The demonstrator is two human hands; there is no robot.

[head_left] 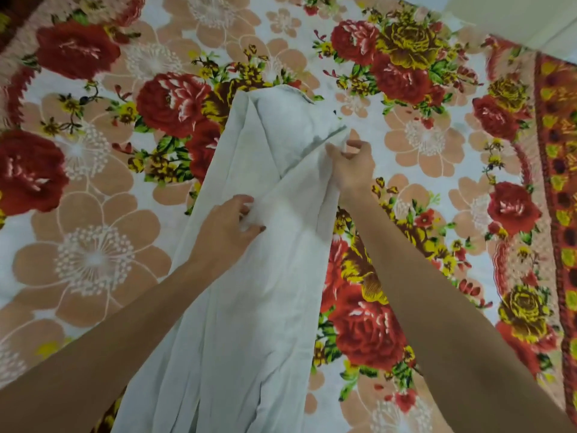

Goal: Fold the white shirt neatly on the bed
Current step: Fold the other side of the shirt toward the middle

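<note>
I see a plain white shirt (pixel 256 276), faintly grey in its folds, with no print on it (a darker grey edge runs along one hem). Under it the bedspread (pixel 93 214) is white, patterned with dark red roses, peach outline flowers, yellow blooms and green leaves

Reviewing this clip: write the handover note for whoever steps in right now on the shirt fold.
Left hand: pinching the white shirt mid-length, on its left side.
Right hand: gripping the shirt's right edge, further up.
Shirt: a long, bunched strip running from the near edge up across the floral bed cover.
Done: gathered lengthwise only; no neat fold shows.
Left: smooth it flat, then fold it.
</note>
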